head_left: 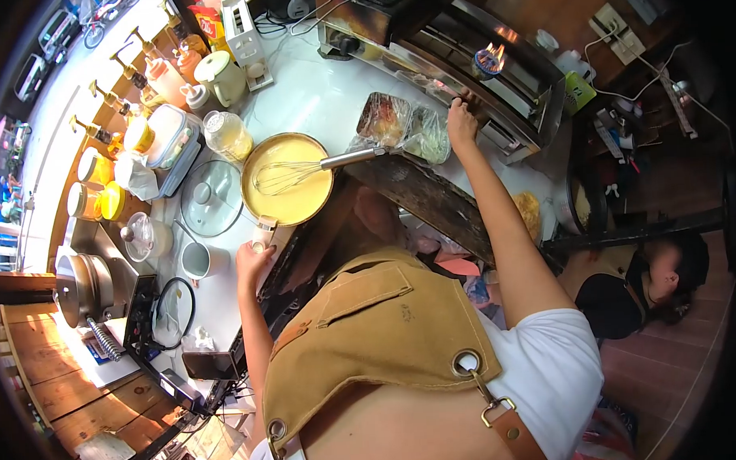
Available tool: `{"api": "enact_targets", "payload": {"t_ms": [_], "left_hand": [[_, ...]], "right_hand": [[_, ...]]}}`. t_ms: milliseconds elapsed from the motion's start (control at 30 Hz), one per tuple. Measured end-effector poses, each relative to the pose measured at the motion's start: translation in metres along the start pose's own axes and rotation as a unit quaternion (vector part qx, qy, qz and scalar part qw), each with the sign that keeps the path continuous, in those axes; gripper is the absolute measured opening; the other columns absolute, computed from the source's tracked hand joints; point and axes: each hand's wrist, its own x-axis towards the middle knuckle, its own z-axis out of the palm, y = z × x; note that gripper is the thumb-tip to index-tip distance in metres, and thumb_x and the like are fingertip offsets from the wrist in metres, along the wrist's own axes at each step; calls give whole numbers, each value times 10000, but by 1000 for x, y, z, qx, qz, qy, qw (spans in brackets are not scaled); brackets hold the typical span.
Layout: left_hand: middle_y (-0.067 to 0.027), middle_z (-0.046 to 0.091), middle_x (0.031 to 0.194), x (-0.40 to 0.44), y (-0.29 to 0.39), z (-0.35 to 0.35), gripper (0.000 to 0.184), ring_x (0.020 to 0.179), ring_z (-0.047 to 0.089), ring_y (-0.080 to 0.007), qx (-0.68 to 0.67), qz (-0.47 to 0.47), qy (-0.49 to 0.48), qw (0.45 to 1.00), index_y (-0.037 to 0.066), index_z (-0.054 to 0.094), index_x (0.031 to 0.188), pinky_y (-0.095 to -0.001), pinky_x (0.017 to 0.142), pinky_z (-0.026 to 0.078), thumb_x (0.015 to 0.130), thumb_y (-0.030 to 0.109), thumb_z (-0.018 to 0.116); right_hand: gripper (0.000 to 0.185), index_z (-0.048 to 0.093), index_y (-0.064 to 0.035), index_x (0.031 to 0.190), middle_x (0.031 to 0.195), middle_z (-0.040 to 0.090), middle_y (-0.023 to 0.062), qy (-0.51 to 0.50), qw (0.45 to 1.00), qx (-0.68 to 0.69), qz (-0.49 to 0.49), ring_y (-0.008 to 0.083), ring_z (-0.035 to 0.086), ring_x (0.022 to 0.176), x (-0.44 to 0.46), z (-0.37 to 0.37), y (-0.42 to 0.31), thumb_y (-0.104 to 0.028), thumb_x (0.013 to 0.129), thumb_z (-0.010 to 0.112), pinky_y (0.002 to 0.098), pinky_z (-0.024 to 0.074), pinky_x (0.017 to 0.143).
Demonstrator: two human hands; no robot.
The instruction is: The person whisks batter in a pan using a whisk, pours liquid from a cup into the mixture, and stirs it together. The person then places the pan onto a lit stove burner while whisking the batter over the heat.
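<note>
My left hand [254, 260] is closed around the pale handle of a round pan [328, 200]. Yellow batter [290, 204] fills the pan. A wire whisk [297, 176] rests in it, its metal handle lying across the rim to the right. At the front panel of a gas stove [428, 86], my right hand [462, 123] has its fingers curled on what looks like a knob, mostly hidden by them. Behind that hand a burner flame [492, 61] burns orange and blue. Beside the right forearm lie plastic-wrapped trays [383, 120] of food.
A glass lid [211, 198], a white mug [204, 260] and a jar [228, 136] stand left of the pan. Pump bottles [166, 81] and tubs line the counter's far left edge. A stack of metal pans [85, 287] sits lower left. Another person [629, 290] is low at the right.
</note>
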Motion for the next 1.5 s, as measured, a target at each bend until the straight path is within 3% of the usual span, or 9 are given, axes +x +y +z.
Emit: {"api": "enact_targets", "payload": {"t_ms": [100,233,300,533,967,1033,1367,1433,1500], "left_hand": [[-25,528,510,-3,4,0,150,445,498,-101,-21,7,-2,1000,25,547,601,-234,433,375,635,122,657],[-24,526,507,-5,9,-1,150,439,496,-101,-10,-7,-1,1000,26,547,602,-236,426,374,634,124,657],[-61,554,492,-4,6,-1,204,453,546,-148,3,-9,2,1000,18,576,599,-277,479,423,617,207,650],[-64,556,492,-4,4,-1,210,458,553,-153,10,-7,6,1000,18,582,603,-282,484,428,617,214,656],[-58,565,503,-5,9,-1,211,460,556,-142,18,-14,8,1000,21,581,617,-277,486,433,617,217,659],[-56,567,504,-6,10,-1,210,461,557,-140,15,-14,8,1000,22,581,617,-276,486,433,617,218,659],[-57,565,499,-3,5,0,222,454,554,-144,23,-11,10,1000,22,588,615,-283,477,430,622,235,652],[-58,565,498,-3,5,0,224,452,553,-144,19,-9,12,1000,21,589,616,-284,476,430,621,237,651],[-60,562,496,-4,8,-1,225,451,552,-146,28,-12,10,999,18,587,614,-284,474,428,622,234,650]], "right_hand": [[37,450,-61,834,766,583,110,1,1000,-5,-1,227,642,669,0,0,-1,-94,842,434,302,536,572],[58,465,-47,832,758,602,126,-2,1000,-3,16,228,645,646,1,2,-2,-93,843,432,298,537,565],[73,472,-43,828,755,610,129,-6,1000,-9,18,225,646,645,2,0,-2,-105,843,436,297,537,560],[142,492,-39,803,717,628,122,-10,999,14,35,209,649,620,0,3,-1,-163,852,442,297,533,541],[167,504,-28,787,705,631,130,-7,999,15,42,220,651,621,3,13,-1,-148,859,413,296,535,536],[298,503,-28,821,730,636,143,-19,997,26,73,252,648,654,5,22,-1,-324,834,535,336,534,566],[303,504,-24,822,732,635,149,-35,996,31,83,258,648,669,3,15,-2,-326,850,509,351,533,574],[233,511,-23,816,731,637,129,-37,997,22,65,235,653,655,1,4,-4,-223,883,412,330,541,567],[248,512,-24,816,733,638,127,-41,996,24,69,233,653,655,2,5,-4,-246,881,422,331,541,567]]}}
